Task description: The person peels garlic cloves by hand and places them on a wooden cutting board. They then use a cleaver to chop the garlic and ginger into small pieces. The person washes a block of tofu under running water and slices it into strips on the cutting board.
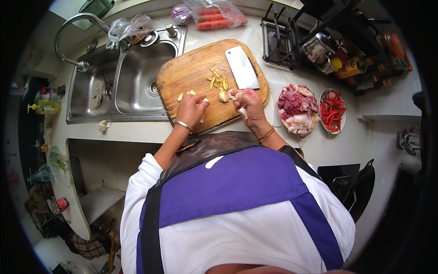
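Note:
My left hand (190,109) is over the near left part of a wooden cutting board (198,61). Garlic cloves (180,97) lie by its fingers, and a pale piece shows at the fingertips; whether they pinch it I cannot tell. My right hand (250,105) has its fingers curled around garlic, with a clove (243,113) sticking out below them. Beside those fingers, partly broken garlic (224,96) sits on the board. Yellowish cut strips, perhaps ginger (218,81), are heaped further back. A cleaver (242,67) rests flat at the board's right side.
Left of the board is a steel double sink (118,75); a garlic bulb (104,125) lies on the counter before it. At right are a plate of cut raw meat (297,106) and a bowl of red chillies (332,111). Behind stand bagged carrots (215,20) and a black rack (279,44).

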`<state>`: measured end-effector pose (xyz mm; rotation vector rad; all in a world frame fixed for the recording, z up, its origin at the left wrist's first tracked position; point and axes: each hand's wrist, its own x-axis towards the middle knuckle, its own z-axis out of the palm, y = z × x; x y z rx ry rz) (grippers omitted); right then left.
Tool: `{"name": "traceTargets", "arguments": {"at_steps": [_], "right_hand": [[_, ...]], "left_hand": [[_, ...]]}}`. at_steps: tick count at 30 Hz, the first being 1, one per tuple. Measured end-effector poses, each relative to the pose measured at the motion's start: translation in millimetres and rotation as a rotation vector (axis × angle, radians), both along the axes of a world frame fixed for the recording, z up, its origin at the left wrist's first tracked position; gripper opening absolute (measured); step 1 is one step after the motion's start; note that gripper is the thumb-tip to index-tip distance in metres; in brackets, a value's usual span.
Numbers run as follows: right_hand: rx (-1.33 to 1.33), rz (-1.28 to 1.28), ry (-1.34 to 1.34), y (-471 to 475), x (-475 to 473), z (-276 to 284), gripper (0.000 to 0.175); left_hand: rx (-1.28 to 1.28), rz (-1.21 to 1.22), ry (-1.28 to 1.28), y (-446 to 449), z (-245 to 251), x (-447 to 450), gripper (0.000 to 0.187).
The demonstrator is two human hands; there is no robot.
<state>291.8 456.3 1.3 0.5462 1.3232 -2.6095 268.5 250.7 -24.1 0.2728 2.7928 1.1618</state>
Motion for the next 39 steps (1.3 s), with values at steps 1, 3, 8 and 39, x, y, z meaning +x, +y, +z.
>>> {"name": "traceTargets", "arguments": {"at_steps": [1, 3, 8, 39], "right_hand": [[-0.041, -0.027, -0.018, 6, -1, 1, 0.007], [-0.134, -0.084, -0.022, 15, -2, 3, 0.007], [-0.315, -0.068, -0.088, 23, 3, 0, 0.018], [0.25, 0.25, 0.166, -14, 12, -19, 0.005]], "left_hand": [[-0.077, -0.034, 0.209, 2, 1, -2, 0.025], [-0.286, -0.089, 0.575, 8, 5, -7, 0.028], [-0.339, -0.35, 0.428, 50, 2, -10, 0.022], [1.131, 0.15, -0.733, 15, 15, 27, 0.021]]}}
